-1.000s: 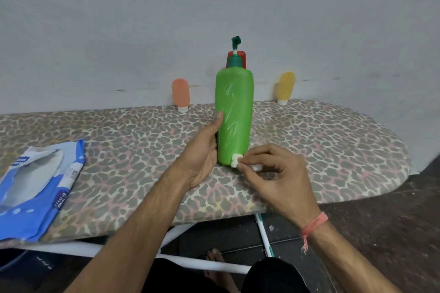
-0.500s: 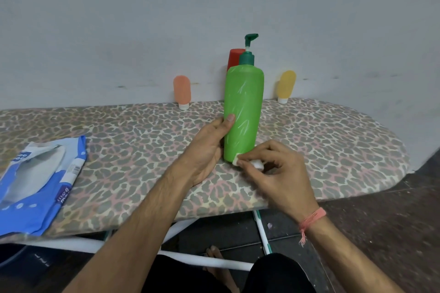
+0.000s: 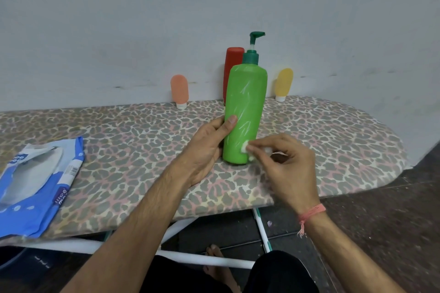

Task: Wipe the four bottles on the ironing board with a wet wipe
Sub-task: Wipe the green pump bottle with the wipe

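A tall green pump bottle [image 3: 245,107] stands a little tilted on the leopard-print ironing board [image 3: 333,140]. My left hand [image 3: 207,147] grips its lower left side, thumb across the front. My right hand [image 3: 288,164] pinches a small white wet wipe [image 3: 245,148] against the bottle's lower right side. Behind it a red bottle [image 3: 232,66] stands by the wall, partly hidden. A small orange bottle [image 3: 179,90] and a small yellow bottle [image 3: 283,83] stand upside down on their white caps against the wall.
A blue and white wipes packet [image 3: 38,185] lies open on the board's near left. The board's rounded end is at the right. White frame legs [image 3: 204,260] and my bare foot [image 3: 214,259] show below the board, over a dark floor.
The green bottle has shifted right and farther from me, uncovering more of the red bottle. Both hands moved with it, and the wipe has risen slightly on the bottle's lower side.
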